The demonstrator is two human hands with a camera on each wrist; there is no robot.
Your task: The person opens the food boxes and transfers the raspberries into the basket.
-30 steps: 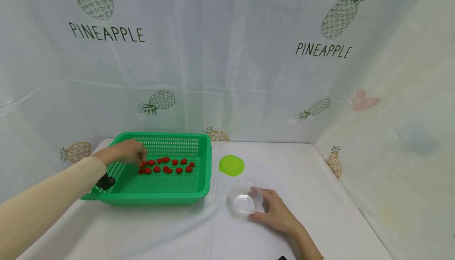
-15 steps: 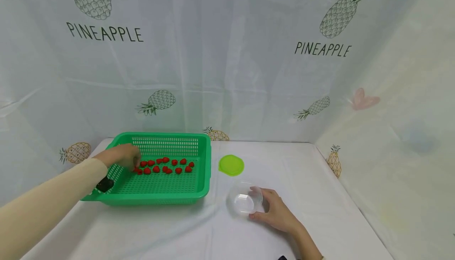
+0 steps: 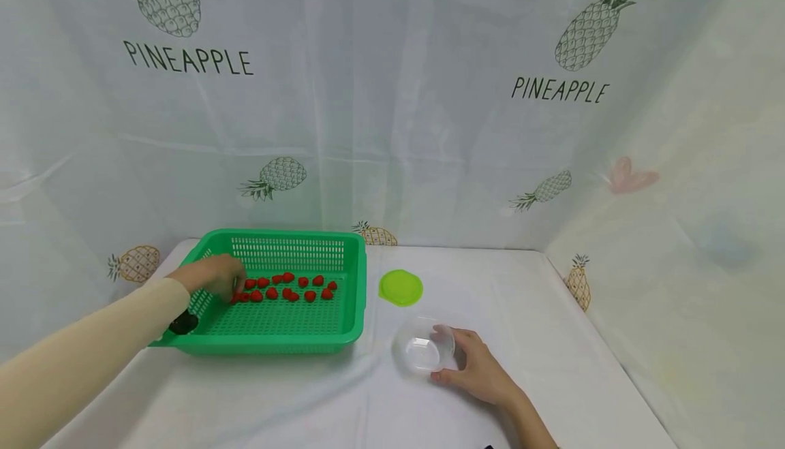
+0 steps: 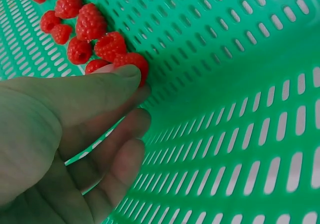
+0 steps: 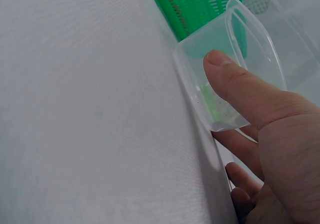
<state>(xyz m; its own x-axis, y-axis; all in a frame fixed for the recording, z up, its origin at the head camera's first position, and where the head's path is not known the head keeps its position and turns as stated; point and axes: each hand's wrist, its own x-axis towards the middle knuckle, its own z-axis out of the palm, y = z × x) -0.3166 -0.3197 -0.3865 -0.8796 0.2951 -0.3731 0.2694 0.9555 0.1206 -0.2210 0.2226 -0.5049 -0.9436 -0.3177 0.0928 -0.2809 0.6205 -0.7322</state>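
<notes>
In the left part of a green plastic basket (image 3: 264, 347), my left hand (image 3: 222, 276) reaches down to the end of two rows of red raspberries (image 3: 272, 293). The left wrist view shows its thumb and index finger pinching the end raspberry (image 4: 134, 62), low over the slotted floor; the other fingers are loosely curled. My right hand (image 3: 481, 372) holds a clear plastic bowl (image 3: 420, 350) upright on the white tablecloth. In the right wrist view, the thumb lies along the side of that bowl (image 5: 195, 58), with fingers on its far side. Nothing shows inside it.
A light green round lid (image 3: 401, 287) lies on the cloth behind the bowl, right of the basket. White curtain (image 3: 392, 108) printed with pineapples hangs behind the table and along its right side. The basket's walls rise around the raspberries.
My left hand has shifted left and a little nearer along the basket floor, to the left end of the front row. The right hand and bowl have stayed in place.
</notes>
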